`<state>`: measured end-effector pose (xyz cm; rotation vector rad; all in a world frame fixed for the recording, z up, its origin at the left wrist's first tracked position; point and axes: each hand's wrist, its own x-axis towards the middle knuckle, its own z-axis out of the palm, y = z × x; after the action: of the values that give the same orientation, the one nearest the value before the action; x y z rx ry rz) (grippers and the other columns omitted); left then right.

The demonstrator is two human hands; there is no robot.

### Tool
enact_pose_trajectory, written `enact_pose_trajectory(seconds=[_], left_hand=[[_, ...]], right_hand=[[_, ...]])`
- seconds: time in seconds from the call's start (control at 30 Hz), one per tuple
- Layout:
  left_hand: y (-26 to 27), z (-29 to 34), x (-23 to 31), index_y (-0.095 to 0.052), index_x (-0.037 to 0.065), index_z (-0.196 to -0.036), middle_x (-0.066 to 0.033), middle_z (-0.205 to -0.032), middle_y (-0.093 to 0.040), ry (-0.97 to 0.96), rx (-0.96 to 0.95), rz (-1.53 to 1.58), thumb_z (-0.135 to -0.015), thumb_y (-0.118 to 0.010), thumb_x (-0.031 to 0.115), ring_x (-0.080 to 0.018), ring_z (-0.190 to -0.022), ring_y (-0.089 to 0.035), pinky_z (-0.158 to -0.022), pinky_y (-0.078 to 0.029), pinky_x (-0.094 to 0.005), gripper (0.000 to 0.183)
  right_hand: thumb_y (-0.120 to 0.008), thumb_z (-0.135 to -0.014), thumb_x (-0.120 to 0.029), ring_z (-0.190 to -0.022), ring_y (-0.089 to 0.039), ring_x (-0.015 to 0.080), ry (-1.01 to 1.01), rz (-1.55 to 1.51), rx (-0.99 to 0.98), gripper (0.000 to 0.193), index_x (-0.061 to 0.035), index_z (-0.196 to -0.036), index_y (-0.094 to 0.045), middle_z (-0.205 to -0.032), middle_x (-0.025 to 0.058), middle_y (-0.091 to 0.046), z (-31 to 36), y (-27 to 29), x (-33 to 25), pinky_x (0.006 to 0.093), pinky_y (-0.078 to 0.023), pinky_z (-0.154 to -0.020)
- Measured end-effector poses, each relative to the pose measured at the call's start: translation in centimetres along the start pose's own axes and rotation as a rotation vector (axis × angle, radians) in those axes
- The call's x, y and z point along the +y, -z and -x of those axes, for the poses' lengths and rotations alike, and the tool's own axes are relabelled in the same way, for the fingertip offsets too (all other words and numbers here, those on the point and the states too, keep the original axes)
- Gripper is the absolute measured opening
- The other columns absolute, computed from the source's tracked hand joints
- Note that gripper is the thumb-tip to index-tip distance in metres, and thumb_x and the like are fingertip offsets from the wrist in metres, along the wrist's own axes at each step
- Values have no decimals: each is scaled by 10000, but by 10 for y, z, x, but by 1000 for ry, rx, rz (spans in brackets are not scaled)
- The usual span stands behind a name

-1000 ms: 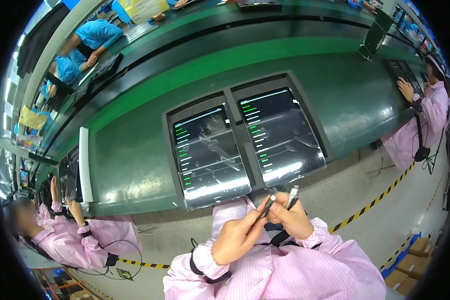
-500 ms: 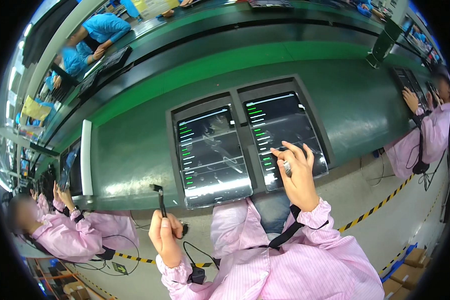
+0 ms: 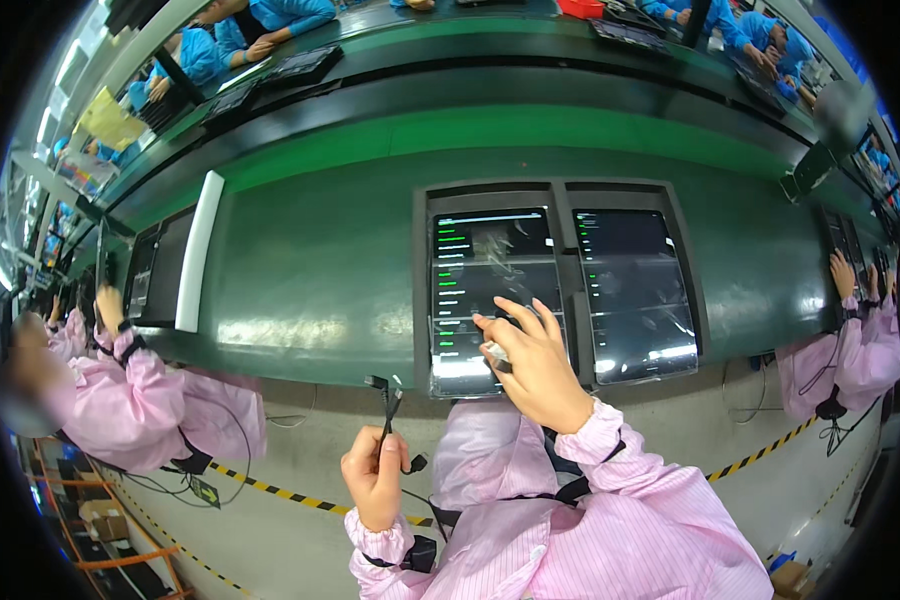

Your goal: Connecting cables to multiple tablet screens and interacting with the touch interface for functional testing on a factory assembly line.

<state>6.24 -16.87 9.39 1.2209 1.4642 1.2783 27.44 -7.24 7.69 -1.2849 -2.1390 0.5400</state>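
Over the near half of the left tablet (image 3: 485,275), the right hand (image 3: 535,365) holds a silver plug (image 3: 498,354), fingers spread, while at near left the left hand (image 3: 375,482) pinches black cables (image 3: 388,416).

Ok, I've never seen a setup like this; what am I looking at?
No robot here: a fisheye camera worn on someone's head looks down, so straight edges bend. On the green workbench, a dark two-bay tray holds a left tablet and a right tablet, both lit. The left hand grips black cables. The right hand is over the left tablet, a small pale piece tucked in its fingers; whether it touches the screen, I can't tell.
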Motion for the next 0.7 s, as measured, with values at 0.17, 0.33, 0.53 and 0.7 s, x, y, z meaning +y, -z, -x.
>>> enact_pose_trajectory(seconds=[0.17,0.33,0.53,0.7], left_hand=[[6,-2,-8,-538,12,-779,-3,-609,-508,49,9,-19,-924,-484,85,-49,-524,-447,-479,-320,-204,171],[-5,2,-12,-595,-8,-815,-2,-633,-543,36,-189,-97,-894,-529,63,-51,-542,-471,-492,-355,-208,125],[-55,-19,21,-604,-7,-914,-87,-643,-530,-113,-858,-23,-868,-576,53,-172,-512,-504,-494,-382,-291,80],[-99,-21,31,-612,11,-938,-130,-697,-596,-96,-1152,-97,-866,-570,59,-261,-578,-590,-523,-426,-336,96]], right_hand=[[-593,-736,-36,-1260,-397,322,11,57,-2,337,-35,-1066,-526,-1203,90,-573,-6,-13,-3,539,-191,-1074],[-499,-918,-131,-908,-544,184,-213,-636,43,232,-7,-1111,-537,-927,63,-592,24,17,-22,323,-403,-813],[-438,-980,-278,-563,-429,57,-530,-1408,-188,298,-9,-1066,-533,-732,37,-538,85,44,-11,198,-315,-499],[-473,-967,-275,-499,-330,28,-613,-1462,1,248,-44,-958,-563,-600,-25,-435,124,58,2,189,-225,-455]])
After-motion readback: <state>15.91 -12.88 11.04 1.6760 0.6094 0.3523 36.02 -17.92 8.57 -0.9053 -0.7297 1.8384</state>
